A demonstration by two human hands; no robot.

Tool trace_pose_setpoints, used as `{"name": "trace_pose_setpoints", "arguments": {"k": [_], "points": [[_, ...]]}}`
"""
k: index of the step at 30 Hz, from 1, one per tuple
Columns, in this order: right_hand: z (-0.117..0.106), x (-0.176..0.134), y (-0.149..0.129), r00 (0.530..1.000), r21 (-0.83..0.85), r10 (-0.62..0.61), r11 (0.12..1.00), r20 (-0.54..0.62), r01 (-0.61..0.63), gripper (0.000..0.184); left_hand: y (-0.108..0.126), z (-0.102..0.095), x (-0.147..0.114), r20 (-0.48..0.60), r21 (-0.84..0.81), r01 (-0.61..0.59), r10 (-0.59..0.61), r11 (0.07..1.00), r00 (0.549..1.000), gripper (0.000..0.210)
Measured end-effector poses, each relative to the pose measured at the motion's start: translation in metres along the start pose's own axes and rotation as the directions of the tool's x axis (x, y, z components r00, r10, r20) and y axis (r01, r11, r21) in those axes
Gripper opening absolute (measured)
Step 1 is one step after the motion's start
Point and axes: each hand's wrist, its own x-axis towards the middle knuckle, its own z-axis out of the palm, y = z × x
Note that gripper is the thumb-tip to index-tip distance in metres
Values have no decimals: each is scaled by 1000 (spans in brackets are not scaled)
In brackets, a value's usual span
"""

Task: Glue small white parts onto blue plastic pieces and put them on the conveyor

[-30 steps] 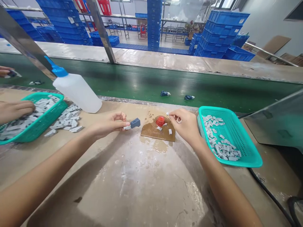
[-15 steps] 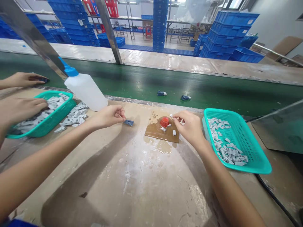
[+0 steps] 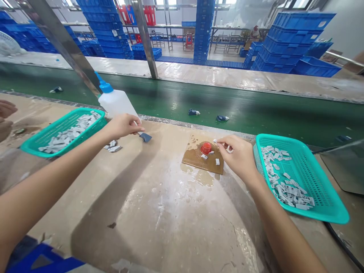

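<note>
Pinched in my left hand is a small dark blue plastic part with a pale end at the fingers, held above the bench. Between thumb and forefinger of my right hand sits a small white plastic piece. That hand hovers at the right edge of a wet brown square board. On the board stand a red cap and a few white pieces, with liquid spread around them. Behind my left hand a white squeeze bottle with a blue nozzle leans at a tilt.
A green basket of white pieces lies at right, another green basket at left. Loose white pieces lie near the left one. Blue parts rest on the green conveyor. A co-worker's hands show at far left.
The view has shifted left. My left hand has moved with the blue part, which now hangs tilted. The co-worker's hands have left the left basket, and fewer loose white pieces lie beside it.
</note>
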Motion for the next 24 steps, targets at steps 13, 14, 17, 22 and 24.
{"name": "trace_pose_setpoints", "arguments": {"k": [13, 14, 17, 22, 24], "points": [[1, -1, -1, 1000, -4, -9, 1000, 25, 9, 14, -64, 4, -4, 160, -487, 284, -235, 826, 959, 17], [1, -1, -2, 999, -5, -9, 1000, 31, 10, 13, -63, 5, -4, 153, -460, 295, -253, 837, 955, 14], [0, -1, -2, 999, -10, -13, 1000, 40, 13, 12, -59, 6, -9, 102, -290, 279, -261, 915, 960, 12], [3, 0, 3, 1000, 9, -6, 1000, 25, 6, 14, -25, 5, -36, -147, 477, 94, -26, 874, 989, 33], [5, 1, 6, 999, 15, -3, 1000, 39, 3, 14, -2, 11, -37, -106, 526, -19, 88, 850, 990, 36]]}}
